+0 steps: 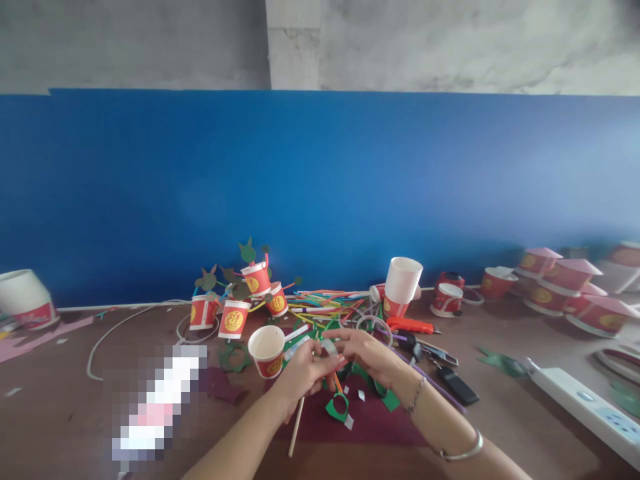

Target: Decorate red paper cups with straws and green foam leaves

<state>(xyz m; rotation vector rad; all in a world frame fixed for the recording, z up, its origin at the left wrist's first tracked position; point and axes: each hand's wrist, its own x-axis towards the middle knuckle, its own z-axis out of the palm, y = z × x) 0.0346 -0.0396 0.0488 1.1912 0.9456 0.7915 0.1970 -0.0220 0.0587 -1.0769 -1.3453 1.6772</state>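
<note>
My left hand point(300, 370) and my right hand point(367, 353) meet over the table, both with fingers pinched on a small clear tape roll point(329, 347) held between them. A thin wooden stick point(297, 427) hangs down below my left hand. Just left of it stands a red paper cup point(267, 352), open side up. Under my hands lie a dark red paper sheet point(370, 420) and green paper cut-outs point(337, 405). My right wrist wears bracelets.
Behind are cups with green leaves on straws point(240, 297), a pile of coloured straws point(325, 303), a stack of white cups point(401, 283), an orange cutter point(413, 326), keys and a phone point(457, 385). More red cups point(565, 280) and a power strip point(585, 400) lie right.
</note>
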